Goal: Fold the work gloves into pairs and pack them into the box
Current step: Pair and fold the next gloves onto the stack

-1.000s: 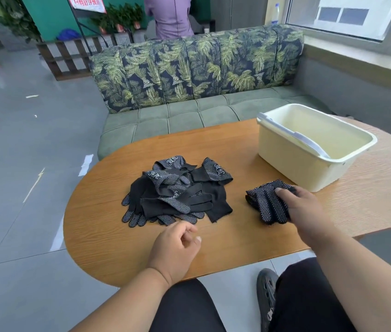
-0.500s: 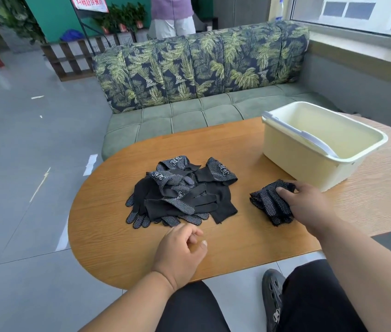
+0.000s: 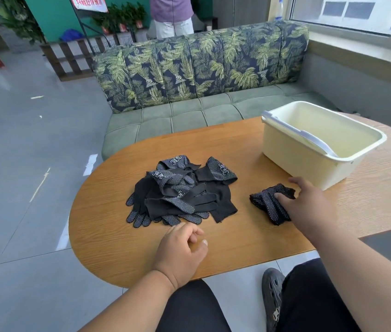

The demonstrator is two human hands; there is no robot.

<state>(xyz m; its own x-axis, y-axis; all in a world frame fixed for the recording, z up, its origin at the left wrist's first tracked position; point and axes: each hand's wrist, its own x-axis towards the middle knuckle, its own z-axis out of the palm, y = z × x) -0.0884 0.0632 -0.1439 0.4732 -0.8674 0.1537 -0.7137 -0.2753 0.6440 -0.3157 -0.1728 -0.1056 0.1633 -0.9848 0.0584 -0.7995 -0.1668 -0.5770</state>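
A loose pile of black work gloves point(image 3: 182, 192) with white grip dots lies in the middle of the oval wooden table point(image 3: 122, 240). A folded pair of gloves point(image 3: 265, 203) lies to the pile's right, just in front of the cream plastic box point(image 3: 292, 161), which holds nothing visible. My right hand point(image 3: 307, 207) rests on the right part of the folded pair, thumb on the fabric and forefinger stretched toward the box. My left hand point(image 3: 182, 250) lies on the table in front of the pile, fingers loosely curled, holding nothing.
A white handle point(image 3: 302, 135) lies across the box's left rim. Behind the table stands a green leaf-patterned sofa point(image 3: 201, 75), and a person stands beyond it. My knees and a dark shoe point(image 3: 272, 295) are under the table's near edge.
My right hand has loosened on the folded pair and its forefinger now reaches toward the box. My left hand stays in place. The view has shifted slightly.
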